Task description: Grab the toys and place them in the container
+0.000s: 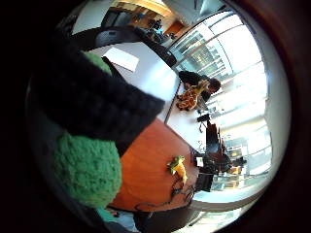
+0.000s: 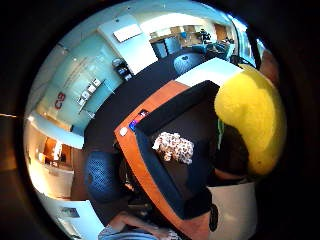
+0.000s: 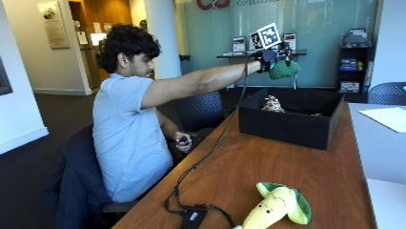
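In the outside view my gloved right hand [image 3: 266,58] is stretched out at arm's length and grips a green knitted toy [image 3: 283,69], holding it in the air over the near left corner of the black container [image 3: 285,125]. A spotted plush toy [image 3: 273,103] lies inside the container, also seen from above in the thumb side view as the spotted toy [image 2: 173,147] on the container's floor [image 2: 195,170]. The green toy [image 1: 87,170] fills the palm views; its yellow part [image 2: 250,115] sits close to the palm. A corn-shaped plush toy [image 3: 277,208] lies on the wooden table [image 3: 266,162] near the front edge.
A black cable runs down the table to a small black box [image 3: 191,217] at the front edge. A white sheet [image 3: 387,117] lies on the adjoining white table at the right. A blue chair [image 3: 388,92] stands behind it. The bare left hand [image 3: 183,141] rests in the lap.
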The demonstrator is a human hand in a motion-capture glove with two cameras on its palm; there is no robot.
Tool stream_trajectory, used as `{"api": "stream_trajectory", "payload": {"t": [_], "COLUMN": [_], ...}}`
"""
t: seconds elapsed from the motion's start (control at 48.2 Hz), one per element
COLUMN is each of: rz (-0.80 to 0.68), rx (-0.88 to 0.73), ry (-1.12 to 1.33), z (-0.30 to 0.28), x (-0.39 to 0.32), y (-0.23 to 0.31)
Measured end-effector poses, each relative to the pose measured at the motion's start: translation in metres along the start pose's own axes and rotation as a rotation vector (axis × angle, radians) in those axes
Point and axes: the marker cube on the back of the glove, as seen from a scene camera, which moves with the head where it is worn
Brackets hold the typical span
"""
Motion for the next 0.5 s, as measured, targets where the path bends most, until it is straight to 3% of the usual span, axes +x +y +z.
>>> {"api": "stream_trajectory", "payload": {"t": [0.062, 0.104, 0.332, 0.498], "rz": [-0.154, -0.181, -0.165, -0.123], "rx": [-0.014, -0.032, -0.350, -0.354], "ry": [-0.017, -0.025, -0.065, -0.086], "z": [0.009, 0.017, 0.066, 0.062], "x": [-0.017, -0.024, -0.009, 0.018], "y": [0.001, 0.001, 0.015, 0.018]}}
